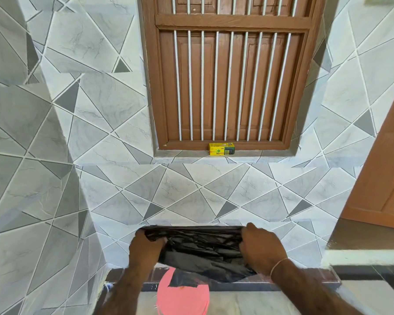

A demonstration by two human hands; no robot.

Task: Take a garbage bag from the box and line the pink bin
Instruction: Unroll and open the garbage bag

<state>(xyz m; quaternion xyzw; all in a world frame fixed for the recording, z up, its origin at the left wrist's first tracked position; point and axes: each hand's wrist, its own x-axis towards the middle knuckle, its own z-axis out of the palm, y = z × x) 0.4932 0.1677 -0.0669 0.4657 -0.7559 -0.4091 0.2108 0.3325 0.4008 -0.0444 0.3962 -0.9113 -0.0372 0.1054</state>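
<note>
So both hands are up in front of the wall, stretching a black garbage bag [200, 248] between them. The bag is thin, crinkly plastic with a dull sheen, bunched into lots of soft folds, and its top edge is pulled into a fairly straight band from hand to hand. The left hand [145, 248] has its fingers curled tight over the left end of that edge, and the right hand [261, 247] is clamped the same way over the right end, knuckles up. There's a thin thread band [278, 266] around the right wrist.

The lower part of the bag sags down, and one loose corner drapes over the far rim of the pink bin [183, 294], which sits on the floor right below the hands. The bin is round, smooth plastic. I can't tell whether any of the bag is actually down inside it.

The box [221, 149], small yellow-and-green cardboard, sits further back on the window ledge, well apart from the bag. Behind it is a brown wooden window [231, 71] with pale vertical bars. The wall [77, 133] is glossy grey tile in angular triangle shapes with white grout lines.
</note>
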